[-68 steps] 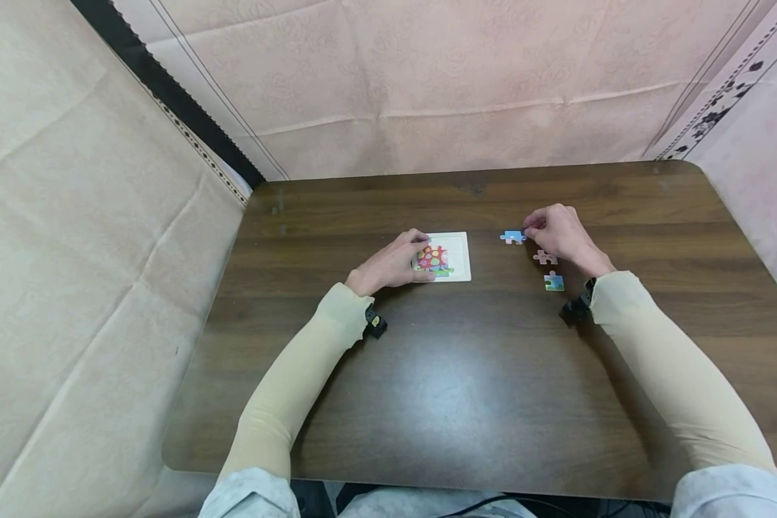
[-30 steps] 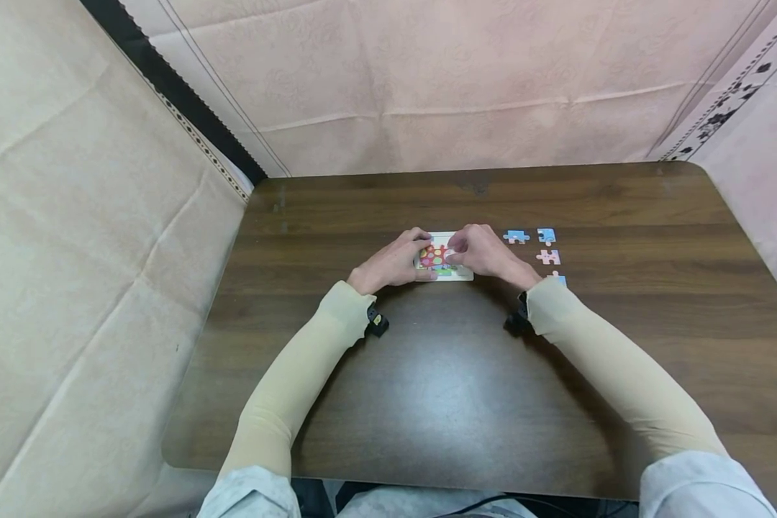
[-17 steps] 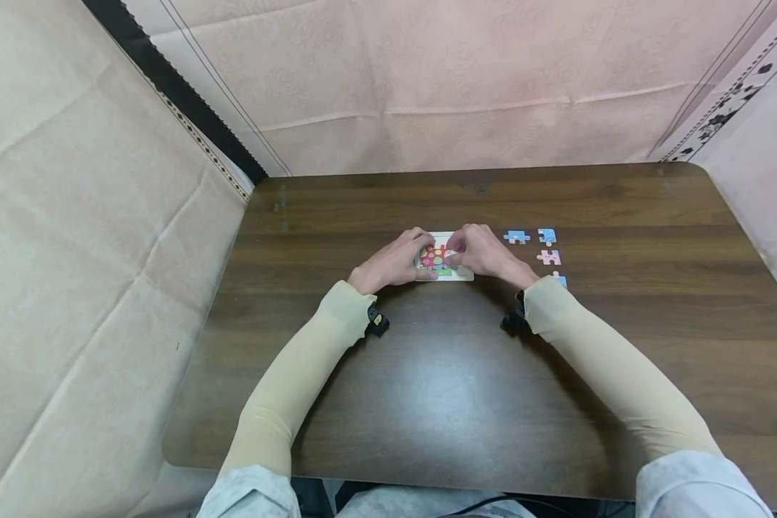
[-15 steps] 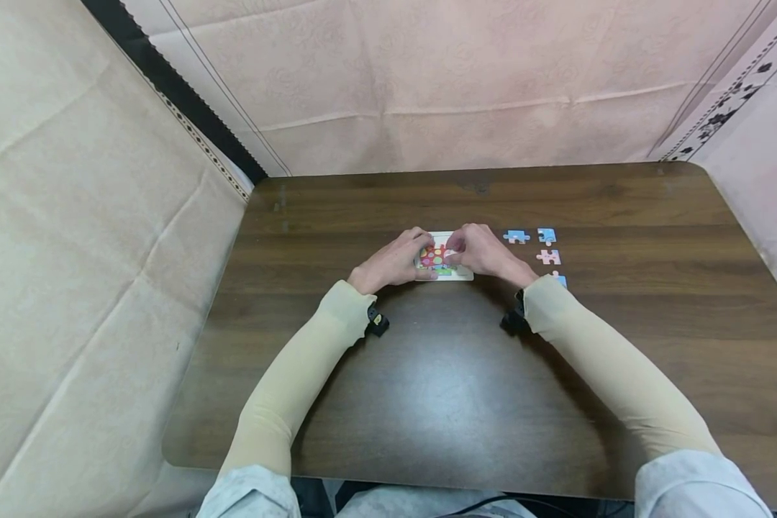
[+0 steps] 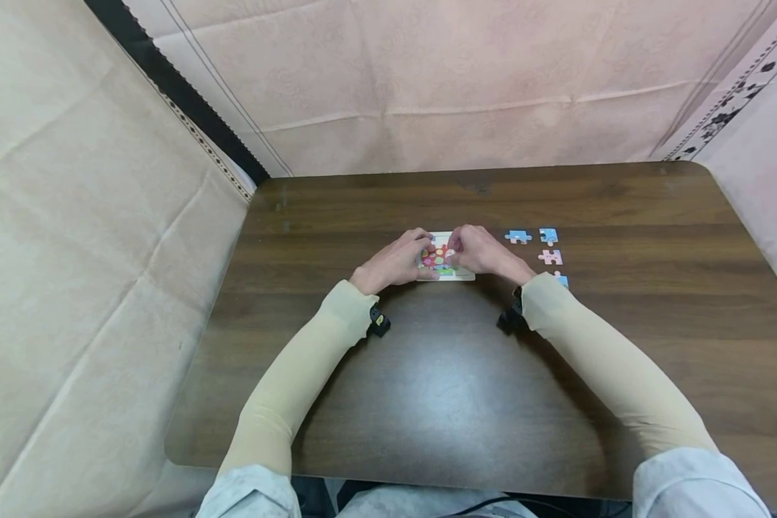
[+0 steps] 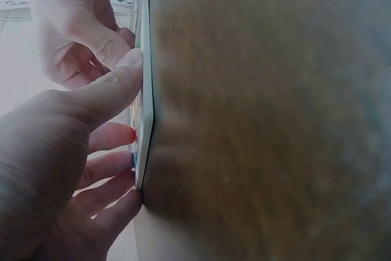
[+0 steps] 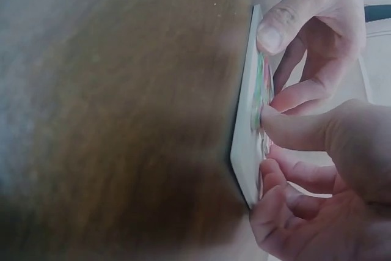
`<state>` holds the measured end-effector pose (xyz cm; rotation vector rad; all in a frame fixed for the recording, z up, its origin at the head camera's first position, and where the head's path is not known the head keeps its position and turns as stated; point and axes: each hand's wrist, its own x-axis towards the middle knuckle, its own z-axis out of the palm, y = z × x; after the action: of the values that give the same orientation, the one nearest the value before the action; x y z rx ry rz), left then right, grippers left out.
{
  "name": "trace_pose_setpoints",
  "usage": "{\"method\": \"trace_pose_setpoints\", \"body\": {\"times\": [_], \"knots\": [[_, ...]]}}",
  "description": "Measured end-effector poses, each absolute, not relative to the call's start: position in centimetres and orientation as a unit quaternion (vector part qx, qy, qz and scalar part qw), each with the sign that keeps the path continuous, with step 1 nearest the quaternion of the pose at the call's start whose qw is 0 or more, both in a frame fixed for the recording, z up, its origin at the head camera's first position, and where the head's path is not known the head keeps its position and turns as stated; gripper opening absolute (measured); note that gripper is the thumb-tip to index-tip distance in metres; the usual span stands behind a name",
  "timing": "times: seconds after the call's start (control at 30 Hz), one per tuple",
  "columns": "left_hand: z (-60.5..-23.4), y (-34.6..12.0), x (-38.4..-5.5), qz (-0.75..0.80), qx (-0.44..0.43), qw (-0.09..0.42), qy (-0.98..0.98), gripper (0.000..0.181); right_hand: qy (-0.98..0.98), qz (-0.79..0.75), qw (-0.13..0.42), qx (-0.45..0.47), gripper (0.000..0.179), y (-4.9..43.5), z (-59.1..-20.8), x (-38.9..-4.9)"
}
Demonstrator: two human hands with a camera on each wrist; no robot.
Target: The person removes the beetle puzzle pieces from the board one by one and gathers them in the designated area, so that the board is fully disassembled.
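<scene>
A small white-rimmed puzzle board (image 5: 461, 278) with a red, dotted picture (image 5: 437, 257) lies on the table. My left hand (image 5: 396, 260) grips its left part, the thumb (image 7: 269, 36) on the near rim and the fingers round the far side. Over the right part of the board, my right hand (image 5: 484, 250) bends thumb and fingers together at a puzzle piece (image 7: 265, 145), mostly covered by the fingertips. To the right lie loose pieces: a blue one (image 5: 518, 237), a second blue one (image 5: 548, 236), a pink one (image 5: 550, 257) and a blue-green one (image 5: 561, 280), partly behind my right sleeve.
The brown wooden table (image 5: 440, 388) extends on all sides of the board. Pale patterned cloth (image 5: 388, 86) hangs behind it and to the left. Black wrist cameras, one of them the left one (image 5: 380, 322), sit under both wrists.
My right hand has come left from the loose pieces to the board, uncovering the second blue piece. Since then it has stayed there with only slight shifts. My left hand keeps its place.
</scene>
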<state>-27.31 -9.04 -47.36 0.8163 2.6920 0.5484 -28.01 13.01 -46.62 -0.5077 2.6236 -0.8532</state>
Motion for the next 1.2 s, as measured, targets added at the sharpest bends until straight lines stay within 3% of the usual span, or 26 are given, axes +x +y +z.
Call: {"method": "trace_pose_setpoints", "body": {"times": [1.0, 1.2], "knots": [[-47.5, -8.9, -27.3, 0.194, 0.288, 0.132, 0.928, 0.062, 0.921, -0.321, 0.122, -0.186, 0.034, 13.8, -46.6, -27.4], [-47.6, -9.0, -27.4, 0.185, 0.293, 0.123, 0.930, 0.071, 0.920, -0.330, 0.112, -0.178, 0.031, 14.6, -46.5, -27.3]]}}
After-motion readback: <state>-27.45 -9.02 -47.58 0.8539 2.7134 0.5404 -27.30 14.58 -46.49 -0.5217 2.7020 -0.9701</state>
